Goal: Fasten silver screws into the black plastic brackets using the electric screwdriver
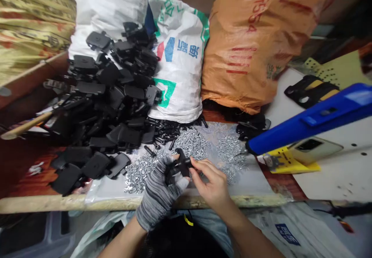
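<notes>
My left hand [162, 192], in a grey striped fingerless glove, is closed around a black plastic part [180, 164] above the front of the table. My bare right hand [210, 180] pinches a short black cylindrical piece [188, 162] at the right side of that part. Whether the piece is separate from the part I cannot tell. Just beyond my hands lie a heap of silver screws [193, 143] and, to the left, a heap of small nuts [138, 174]. Another pile of small screws [231, 151] lies to the right of them.
Black plastic parts [107, 95] are piled high at the left. Behind stand a white sack [183, 68] and an orange sack [247, 44]. A blue power screwdriver [314, 118] juts in from the right, near a phone [315, 145]. A wooden edge [116, 203] borders the front.
</notes>
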A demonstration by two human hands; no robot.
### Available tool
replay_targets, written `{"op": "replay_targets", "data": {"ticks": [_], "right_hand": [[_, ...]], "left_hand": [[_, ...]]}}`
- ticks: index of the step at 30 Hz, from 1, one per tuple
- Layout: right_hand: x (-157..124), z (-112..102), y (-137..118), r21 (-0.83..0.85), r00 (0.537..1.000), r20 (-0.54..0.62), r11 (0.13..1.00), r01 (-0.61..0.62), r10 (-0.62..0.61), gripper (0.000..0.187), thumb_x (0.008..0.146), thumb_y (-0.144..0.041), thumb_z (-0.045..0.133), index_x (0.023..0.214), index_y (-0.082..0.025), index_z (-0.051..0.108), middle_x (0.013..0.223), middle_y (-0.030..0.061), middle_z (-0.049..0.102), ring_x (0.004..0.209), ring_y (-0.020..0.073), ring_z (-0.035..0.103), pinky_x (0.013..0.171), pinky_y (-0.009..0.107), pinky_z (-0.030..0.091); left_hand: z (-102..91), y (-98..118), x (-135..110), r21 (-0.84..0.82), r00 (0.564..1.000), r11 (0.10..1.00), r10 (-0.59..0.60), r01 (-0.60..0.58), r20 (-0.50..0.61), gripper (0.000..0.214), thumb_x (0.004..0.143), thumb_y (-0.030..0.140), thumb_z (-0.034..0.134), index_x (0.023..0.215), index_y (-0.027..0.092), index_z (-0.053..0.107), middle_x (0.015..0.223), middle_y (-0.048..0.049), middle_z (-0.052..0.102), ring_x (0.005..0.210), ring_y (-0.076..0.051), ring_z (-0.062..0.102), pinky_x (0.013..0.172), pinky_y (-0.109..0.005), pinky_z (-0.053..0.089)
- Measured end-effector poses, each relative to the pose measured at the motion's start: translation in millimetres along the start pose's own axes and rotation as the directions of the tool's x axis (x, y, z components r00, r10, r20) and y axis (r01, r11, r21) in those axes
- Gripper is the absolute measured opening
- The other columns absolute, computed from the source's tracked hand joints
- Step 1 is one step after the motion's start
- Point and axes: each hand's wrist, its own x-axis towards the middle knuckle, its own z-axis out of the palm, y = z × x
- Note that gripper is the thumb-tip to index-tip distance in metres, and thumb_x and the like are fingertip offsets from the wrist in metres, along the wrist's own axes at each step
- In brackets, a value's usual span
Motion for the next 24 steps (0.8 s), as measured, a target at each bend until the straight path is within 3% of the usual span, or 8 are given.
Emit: {"op": "replay_targets", "data": {"ticks": [3,6,8,11,14,17,20,24], "right_hand": [[-6.2,-7.7,-3.3,0.016,0.993,0.117,1.0,-0.007,0.005,0.039,0.094,-0.007,0.055,0.128,-0.022,0.068,0.1,0.0078,0.073,0.092,0.0187,0.066,0.082,0.034,0.059],[-8.9,-28.0,3.0,0.104,0.942,0.335,0.995,-0.006,-0.029,0.036,0.095,-0.011,0.054,0.125,-0.025,0.069,0.105,0.0074,0.074,0.1,0.0198,0.066,0.086,0.036,0.058],[-8.2,-47.0,20.1,-0.005,0.897,0.432,0.994,-0.106,0.098,0.027,0.095,-0.017,0.056,0.113,-0.025,0.074,0.099,0.0056,0.075,0.093,0.019,0.068,0.082,0.034,0.058],[-5.1,-72.1,60.0,-0.486,0.834,0.306,0.829,-0.278,0.459,0.02,0.091,-0.02,0.053,0.092,-0.02,0.073,0.086,0.0052,0.073,0.077,0.0182,0.066,0.075,0.031,0.054],[-2.6,-81.6,93.4,-0.666,0.807,0.192,0.678,-0.311,0.559,0.014,0.086,-0.019,0.053,0.081,-0.018,0.066,0.084,0.0092,0.068,0.085,0.0234,0.063,0.08,0.034,0.049],[-0.3,-79.7,103.4,-0.684,0.807,0.197,0.668,-0.294,0.556,0.01,0.083,-0.016,0.054,0.076,-0.019,0.06,0.083,0.011,0.066,0.094,0.027,0.061,0.084,0.036,0.047],[4.1,-77.0,91.6,-0.662,0.802,0.221,0.689,-0.294,0.555,0.009,0.083,-0.015,0.054,0.078,-0.019,0.059,0.082,0.0089,0.066,0.087,0.024,0.062,0.081,0.035,0.048],[9.3,-67.9,55.3,-0.382,0.835,0.29,0.857,-0.346,0.467,0.016,0.089,-0.019,0.054,0.103,-0.02,0.063,0.084,0.0018,0.067,0.073,0.0156,0.063,0.069,0.027,0.052]], "left_hand": [[-5.1,-7.3,4.9,0.193,0.995,0.979,0.055,-0.071,0.087,0.052,0.072,0.026,0.081,0.121,0.019,0.066,0.125,-0.0096,0.074,0.112,-0.027,0.072,0.103,-0.043,0.058],[-5.2,-16.6,7.3,0.293,0.974,0.956,-0.05,-0.018,0.222,0.038,0.077,0.032,0.079,0.112,0.019,0.074,0.115,-0.0084,0.078,0.107,-0.026,0.073,0.102,-0.042,0.057],[-2.1,-21.6,7.5,0.295,0.966,0.955,-0.101,0.026,0.24,0.03,0.079,0.034,0.077,0.104,0.018,0.076,0.105,-0.0079,0.08,0.098,-0.025,0.075,0.095,-0.04,0.059],[4.8,-26.4,7.6,0.227,0.966,0.972,-0.111,0.057,0.233,0.028,0.083,0.037,0.074,0.103,0.018,0.074,0.104,-0.0074,0.078,0.096,-0.024,0.074,0.09,-0.035,0.058],[12.5,-28.0,7.6,0.174,0.959,0.984,-0.093,0.047,0.267,0.026,0.086,0.04,0.07,0.101,0.019,0.072,0.106,-0.0068,0.076,0.098,-0.022,0.072,0.092,-0.033,0.055],[19.9,-28.1,5.8,0.178,0.946,0.983,-0.09,0.036,0.311,0.027,0.087,0.039,0.069,0.103,0.018,0.071,0.108,-0.0076,0.075,0.096,-0.021,0.071,0.09,-0.032,0.055],[25.4,-30.9,2.9,0.188,0.939,0.98,-0.119,0.06,0.321,0.03,0.087,0.038,0.068,0.107,0.016,0.069,0.111,-0.0095,0.074,0.096,-0.021,0.071,0.089,-0.032,0.055],[30.5,-39.7,1.1,0.231,0.941,0.968,-0.163,0.095,0.297,0.032,0.087,0.036,0.066,0.112,0.015,0.068,0.111,-0.0099,0.075,0.099,-0.022,0.071,0.091,-0.033,0.055]]}}
